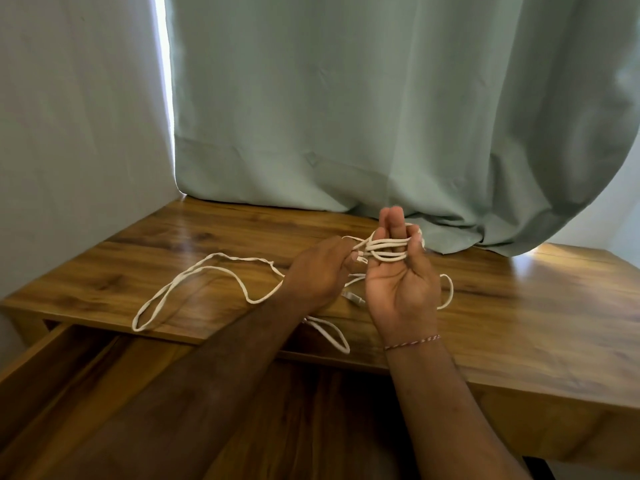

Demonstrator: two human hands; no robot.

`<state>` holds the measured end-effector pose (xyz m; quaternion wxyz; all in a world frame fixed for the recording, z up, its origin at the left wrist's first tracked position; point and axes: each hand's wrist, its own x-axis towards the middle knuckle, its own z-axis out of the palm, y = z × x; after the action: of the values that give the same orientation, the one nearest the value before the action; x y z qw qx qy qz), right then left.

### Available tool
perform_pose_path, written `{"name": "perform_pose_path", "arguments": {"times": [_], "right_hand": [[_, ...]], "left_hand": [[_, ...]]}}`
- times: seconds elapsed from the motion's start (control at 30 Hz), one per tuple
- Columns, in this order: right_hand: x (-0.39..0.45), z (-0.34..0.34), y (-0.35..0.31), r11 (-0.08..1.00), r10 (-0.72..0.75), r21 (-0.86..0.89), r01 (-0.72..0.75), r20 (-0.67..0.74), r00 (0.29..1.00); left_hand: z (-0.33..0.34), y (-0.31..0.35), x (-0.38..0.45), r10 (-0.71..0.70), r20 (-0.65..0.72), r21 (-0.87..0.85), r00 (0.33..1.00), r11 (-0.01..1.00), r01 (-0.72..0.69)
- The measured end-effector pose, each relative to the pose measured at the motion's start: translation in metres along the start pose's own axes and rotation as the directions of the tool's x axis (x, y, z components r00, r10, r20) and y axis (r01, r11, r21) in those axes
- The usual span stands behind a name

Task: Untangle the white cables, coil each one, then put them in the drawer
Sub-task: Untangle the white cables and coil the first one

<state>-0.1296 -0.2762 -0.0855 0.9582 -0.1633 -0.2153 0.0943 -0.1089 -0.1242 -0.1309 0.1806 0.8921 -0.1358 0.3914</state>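
Note:
My right hand (401, 289) is raised palm-up above the wooden table (519, 306), its fingers upright with several turns of white cable (388, 251) wound round them. To its left, my left hand (318, 271) pinches that cable's end close to the coil. Loose white cable (194, 275) trails across the table in long loops to the left, and one loop (332, 336) hangs over the front edge. A connector (353, 298) lies on the table between my hands. The drawer (69, 375) under the table's left side is pulled out, with nothing visible in it.
A pale green curtain (346, 116) hangs behind the table and its hem rests on the far right of the top. A light wall (69, 133) closes off the left side. Bare tabletop stretches to the right of my hands.

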Motion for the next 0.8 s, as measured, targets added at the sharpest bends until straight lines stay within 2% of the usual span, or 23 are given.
{"name": "perform_pose_path", "arguments": {"times": [0.13,0.2,0.27,0.3,0.33,0.37,0.4,0.43,0.47,0.5,0.53,0.57,0.67,0.73,0.8], "right_hand": [[0.006,-0.004,-0.001,0.999,-0.051,0.01,0.052,-0.022,0.998],[0.011,-0.006,0.001,0.997,-0.08,-0.001,0.08,-0.04,0.996],[0.019,-0.014,0.006,0.981,-0.141,-0.142,0.128,-0.081,0.987],[0.022,-0.018,0.009,0.936,-0.195,-0.315,0.159,-0.086,0.977],[0.024,-0.023,0.01,0.817,-0.259,-0.544,0.19,-0.053,0.964],[0.026,-0.03,0.012,0.602,-0.304,-0.766,0.225,0.041,0.952],[0.027,-0.037,0.014,0.314,-0.3,-0.907,0.282,0.187,0.935],[0.027,-0.044,0.015,0.005,-0.24,-0.935,0.354,0.343,0.908],[0.029,-0.049,0.016,-0.267,-0.146,-0.868,0.418,0.465,0.873],[0.032,-0.054,0.017,-0.46,-0.051,-0.759,0.461,0.541,0.84],[0.036,-0.057,0.016,-0.581,0.034,-0.66,0.475,0.564,0.825],[0.041,-0.06,0.013,-0.652,0.092,-0.598,0.466,0.548,0.831],[0.052,-0.062,0.005,-0.736,0.225,-0.5,0.455,0.454,0.862],[0.054,-0.058,0.004,-0.789,0.309,-0.406,0.461,0.386,0.869],[0.051,-0.051,0.008,-0.814,0.328,-0.369,0.45,0.348,0.878]], "left_hand": [[0.003,-0.002,-0.005,0.161,0.019,0.177,0.987,0.971,-0.162],[0.001,-0.003,-0.004,0.252,0.084,0.247,0.964,0.932,-0.265],[-0.002,-0.009,-0.002,0.331,0.112,0.29,0.937,0.891,-0.349],[-0.006,-0.012,0.0,0.355,0.115,0.331,0.928,0.867,-0.373],[-0.008,-0.016,0.001,0.374,0.115,0.391,0.92,0.835,-0.388],[-0.011,-0.02,0.002,0.386,0.112,0.456,0.916,0.799,-0.392],[-0.013,-0.024,0.003,0.397,0.102,0.507,0.912,0.768,-0.391],[-0.015,-0.028,0.004,0.404,0.091,0.535,0.91,0.751,-0.387],[-0.016,-0.032,0.006,0.42,0.072,0.549,0.905,0.741,-0.388],[-0.017,-0.036,0.006,0.447,0.057,0.559,0.893,0.726,-0.4],[-0.019,-0.039,0.007,0.484,0.053,0.575,0.874,0.7,-0.423],[-0.021,-0.042,0.008,0.518,0.065,0.596,0.853,0.666,-0.45],[-0.032,-0.055,0.013,0.543,0.085,0.661,0.836,0.596,-0.455],[-0.035,-0.065,0.016,0.478,0.083,0.686,0.874,0.608,-0.398],[-0.037,-0.071,0.017,0.324,0.105,0.678,0.94,0.669,-0.306]]}}
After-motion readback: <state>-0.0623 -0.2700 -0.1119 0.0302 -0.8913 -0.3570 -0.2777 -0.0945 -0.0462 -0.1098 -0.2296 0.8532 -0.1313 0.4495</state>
